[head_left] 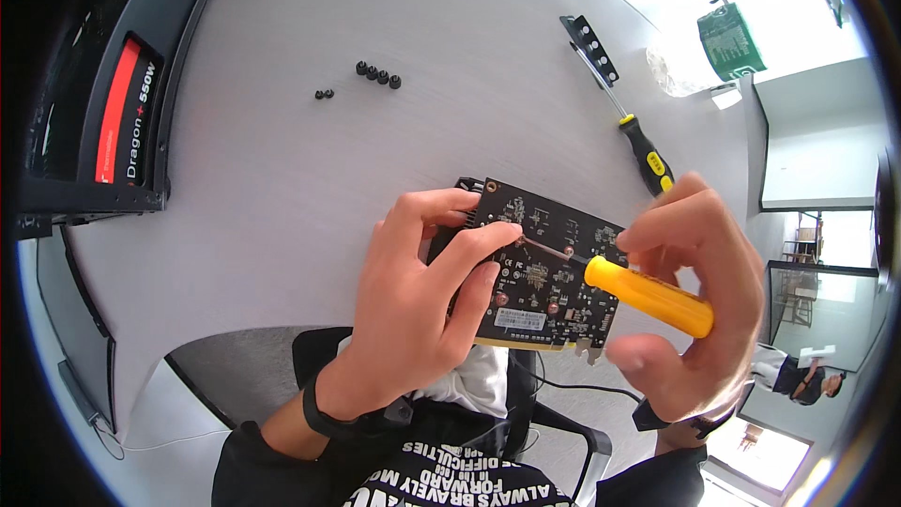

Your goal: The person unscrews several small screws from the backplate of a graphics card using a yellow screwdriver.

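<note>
At near edge of smooth grey desk [282,188], black rectangular circuit board [549,272] is gripped by left hand [413,282]; yellow-handled screwdriver [648,296] is held loosely by right hand [732,272], thumb apart. Board could be scratched, left fingertip jabbed, if low-slanted shaft [546,248] slips.

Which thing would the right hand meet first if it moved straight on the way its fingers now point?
The right hand, curled around a yellow-handled screwdriver, would probably meet the black rectangular circuit board first, at its right edge; whether it already touches is unclear.
</note>
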Available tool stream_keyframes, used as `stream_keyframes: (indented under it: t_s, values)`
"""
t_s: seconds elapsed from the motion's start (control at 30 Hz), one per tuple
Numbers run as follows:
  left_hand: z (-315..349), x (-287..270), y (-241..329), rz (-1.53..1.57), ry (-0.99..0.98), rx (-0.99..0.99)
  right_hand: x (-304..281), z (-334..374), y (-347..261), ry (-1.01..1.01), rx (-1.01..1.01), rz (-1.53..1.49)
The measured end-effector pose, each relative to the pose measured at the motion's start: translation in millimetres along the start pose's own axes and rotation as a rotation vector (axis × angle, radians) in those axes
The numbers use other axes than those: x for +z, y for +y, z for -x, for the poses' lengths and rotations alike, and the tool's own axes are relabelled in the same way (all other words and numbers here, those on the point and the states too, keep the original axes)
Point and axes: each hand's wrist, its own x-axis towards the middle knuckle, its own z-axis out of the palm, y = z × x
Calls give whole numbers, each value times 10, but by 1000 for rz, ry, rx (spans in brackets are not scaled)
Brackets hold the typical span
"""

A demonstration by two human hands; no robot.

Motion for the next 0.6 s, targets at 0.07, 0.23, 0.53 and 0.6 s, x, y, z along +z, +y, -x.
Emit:
stream_keyframes:
  t_s: [0.07,0.23,0.53,0.6]
  values:
    - [-2,-6,-3,-5,-11,-12,-42,2,-11,-25,83,18]
    - [-1,-36,28,-49,-51,-20,-18,-26,124,-46,106,-115]
    - [3,-68,51,-42,-70,-40,1,-85,203,-37,42,-233]
    - [-11,-56,46,-21,-66,-56,-31,-59,224,-9,-8,-208]
